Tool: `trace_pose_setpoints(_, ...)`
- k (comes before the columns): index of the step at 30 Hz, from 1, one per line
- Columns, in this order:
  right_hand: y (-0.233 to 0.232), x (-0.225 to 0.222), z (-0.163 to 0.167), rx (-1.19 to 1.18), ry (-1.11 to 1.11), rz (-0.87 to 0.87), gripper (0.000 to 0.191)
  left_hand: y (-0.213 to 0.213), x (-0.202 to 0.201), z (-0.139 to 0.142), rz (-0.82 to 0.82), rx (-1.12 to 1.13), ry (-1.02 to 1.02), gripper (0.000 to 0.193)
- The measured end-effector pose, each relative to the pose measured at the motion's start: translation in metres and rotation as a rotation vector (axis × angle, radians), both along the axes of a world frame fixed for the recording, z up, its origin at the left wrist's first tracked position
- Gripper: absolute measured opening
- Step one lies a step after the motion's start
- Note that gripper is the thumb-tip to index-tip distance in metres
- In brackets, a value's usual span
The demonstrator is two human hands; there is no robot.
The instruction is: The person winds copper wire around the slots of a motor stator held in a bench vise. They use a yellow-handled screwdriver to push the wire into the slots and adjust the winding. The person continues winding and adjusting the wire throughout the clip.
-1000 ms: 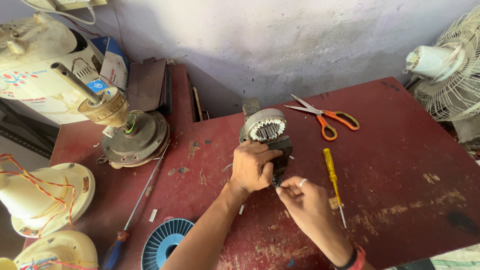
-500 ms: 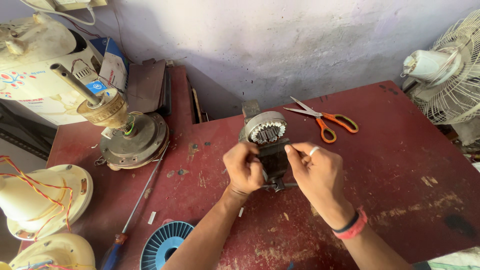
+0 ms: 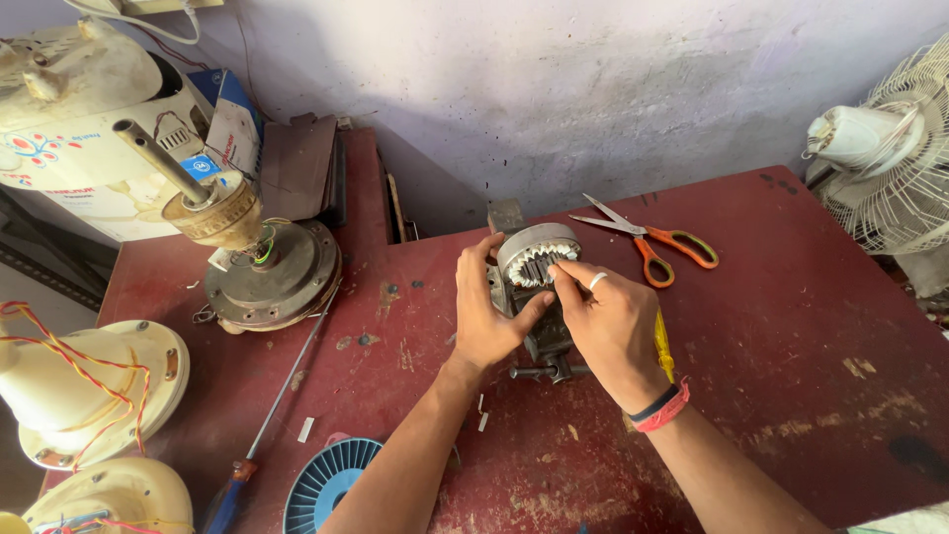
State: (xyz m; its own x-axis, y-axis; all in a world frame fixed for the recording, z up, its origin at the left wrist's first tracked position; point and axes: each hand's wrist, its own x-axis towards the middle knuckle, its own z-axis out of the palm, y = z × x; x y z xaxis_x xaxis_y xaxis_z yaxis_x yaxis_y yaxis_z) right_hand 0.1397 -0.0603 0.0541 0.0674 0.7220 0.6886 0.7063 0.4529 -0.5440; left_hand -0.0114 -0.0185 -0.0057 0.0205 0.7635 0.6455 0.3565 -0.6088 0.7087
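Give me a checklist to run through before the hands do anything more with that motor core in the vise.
1. Motor core seated in the small vise: ok.
2. Left hand bracing the core's side: ok.
3. Right hand fingertips on the core's toothed face: ok.
4. Vise tight enough: cannot tell.
5. Scissors lying apart from both hands: ok.
6. Yellow-handled screwdriver within reach, mostly hidden under the right hand: ok.

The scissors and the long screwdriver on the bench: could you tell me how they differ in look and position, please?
The scissors have orange handles and lie behind the right hand, blades open. The long screwdriver has a blue and red handle, lies left of the left hand and reaches towards the motor housing. Both lie untouched on the red table.
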Motion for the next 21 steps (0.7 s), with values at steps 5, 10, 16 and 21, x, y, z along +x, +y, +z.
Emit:
trace_pose_setpoints(5,0.004,-0.003,0.002,0.055,-0.06,0.001,0.013,0.001,0.001,0.004,0.043,-0.009,0.035,0.085)
trace_pose_setpoints(10,0.0,-0.001,-0.003,-0.225,0.013,-0.096,0.019,0.001,0.002,0.005,0.06,-0.032,0.043,0.075)
trace_pose_setpoints(16,-0.027,0.007,-0.032,-0.057,0.162,-0.02,0.021,0.0,0.004,0.005,0.061,-0.023,0.035,0.07)
trace_pose_setpoints(21,-0.04,0.01,-0.047,-0.068,0.195,-0.051,0.015,0.001,0.005,0.007,0.051,0.016,0.026,0.067)
